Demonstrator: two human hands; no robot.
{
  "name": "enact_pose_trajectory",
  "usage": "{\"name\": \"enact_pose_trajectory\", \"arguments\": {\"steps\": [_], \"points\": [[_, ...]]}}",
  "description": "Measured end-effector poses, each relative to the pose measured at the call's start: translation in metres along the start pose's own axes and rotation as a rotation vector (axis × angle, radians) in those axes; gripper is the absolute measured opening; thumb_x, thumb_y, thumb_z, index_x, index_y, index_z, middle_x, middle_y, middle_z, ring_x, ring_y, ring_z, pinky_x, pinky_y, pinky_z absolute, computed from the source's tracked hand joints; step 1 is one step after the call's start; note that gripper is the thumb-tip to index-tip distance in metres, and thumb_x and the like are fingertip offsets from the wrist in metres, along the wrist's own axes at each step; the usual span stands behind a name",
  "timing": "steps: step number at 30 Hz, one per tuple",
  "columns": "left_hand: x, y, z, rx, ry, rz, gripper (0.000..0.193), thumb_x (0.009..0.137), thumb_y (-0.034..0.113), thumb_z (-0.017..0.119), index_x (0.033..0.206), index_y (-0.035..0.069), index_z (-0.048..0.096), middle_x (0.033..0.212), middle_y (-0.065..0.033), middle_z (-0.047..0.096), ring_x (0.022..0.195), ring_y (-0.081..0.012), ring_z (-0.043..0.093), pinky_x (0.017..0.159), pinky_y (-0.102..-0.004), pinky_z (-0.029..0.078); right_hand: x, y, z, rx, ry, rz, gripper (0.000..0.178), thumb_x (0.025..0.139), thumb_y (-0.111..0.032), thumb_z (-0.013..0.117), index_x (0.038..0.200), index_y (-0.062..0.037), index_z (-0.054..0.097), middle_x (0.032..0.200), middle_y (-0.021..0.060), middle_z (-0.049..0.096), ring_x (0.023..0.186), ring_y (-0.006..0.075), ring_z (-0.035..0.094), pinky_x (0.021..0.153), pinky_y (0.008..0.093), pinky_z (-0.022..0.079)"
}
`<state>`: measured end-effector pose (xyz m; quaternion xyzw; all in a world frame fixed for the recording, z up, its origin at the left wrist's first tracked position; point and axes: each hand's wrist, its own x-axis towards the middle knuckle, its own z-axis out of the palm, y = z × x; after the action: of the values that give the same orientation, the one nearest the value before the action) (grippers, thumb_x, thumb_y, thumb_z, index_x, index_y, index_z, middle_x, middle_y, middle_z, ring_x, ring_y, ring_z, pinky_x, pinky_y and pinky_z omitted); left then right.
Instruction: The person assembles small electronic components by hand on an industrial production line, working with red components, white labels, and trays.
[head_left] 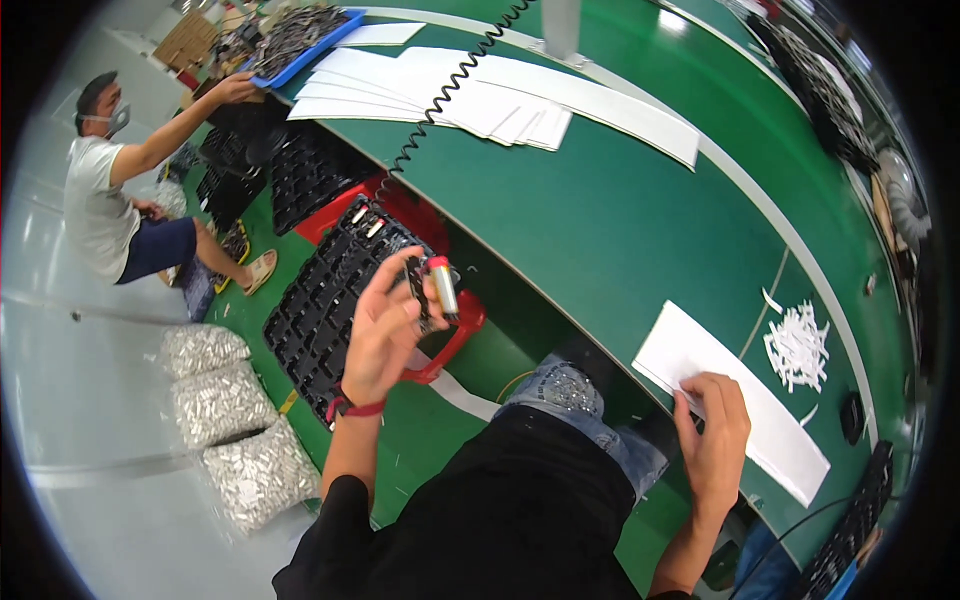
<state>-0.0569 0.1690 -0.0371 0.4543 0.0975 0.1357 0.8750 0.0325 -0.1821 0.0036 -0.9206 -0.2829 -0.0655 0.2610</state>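
Note:
My left hand (380, 330) is raised over a black compartment tray (325, 300), its fingers closed round a small silver cylinder with a red end (442, 285). A narrow black part (416, 280) sits between the same fingers, beside the cylinder. At the table's near edge, my right hand (718, 430) has thumb and forefinger pinched together at the border of a white sheet (745, 410). Whether a small piece is between those fingertips cannot be made out. A few red-and-white parts (368, 222) lie in the tray's far end.
A pile of white strips (797, 347) lies right of the sheet. More white sheets (430, 90) fan across the far table, under a coiled black cord (450, 85). A red stool (455, 340) supports the tray. Bags of white pieces (255, 470) and a seated person (110, 200) are left.

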Motion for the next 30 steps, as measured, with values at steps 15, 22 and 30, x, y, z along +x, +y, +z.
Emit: {"name": "enact_pose_trajectory", "arguments": {"steps": [15,22,30], "points": [[0.013,-0.072,0.126,-0.155,-0.524,-0.434,0.062,0.094,0.0,0.052,0.15,0.0,0.024,0.133,-0.0309,0.053,0.117,-0.0326,0.061,0.096,-0.0371,0.051,0.001,0.021,0.001,0.538,0.172,0.292,0.012,0.082,-0.002,0.072,0.09,-0.0013,0.063,0.089,0.0063,0.067,0.075,0.0193,0.061,0.068,0.0325,0.048],[0.023,-0.096,0.156,-0.169,-0.69,-0.65,0.061,0.098,0.004,0.049,0.153,0.0,0.022,0.137,-0.0261,0.052,0.121,-0.0278,0.058,0.097,-0.0348,0.048,-0.005,-0.003,-0.021,0.834,0.482,0.358,0.023,0.079,0.001,0.075,0.101,0.0004,0.069,0.084,0.0011,0.068,0.076,0.0086,0.057,0.069,0.0251,0.04],[0.02,-0.103,0.168,-0.203,-0.666,-0.686,0.06,0.099,0.004,0.049,0.153,-0.001,0.023,0.134,-0.0194,0.056,0.118,-0.0218,0.059,0.096,-0.0316,0.047,-0.017,-0.012,-0.013,0.8,0.432,0.292,0.026,0.076,0.007,0.076,0.101,-0.0002,0.074,0.091,0.0078,0.059,0.07,0.0127,0.067,0.06,0.0221,0.053]]}}
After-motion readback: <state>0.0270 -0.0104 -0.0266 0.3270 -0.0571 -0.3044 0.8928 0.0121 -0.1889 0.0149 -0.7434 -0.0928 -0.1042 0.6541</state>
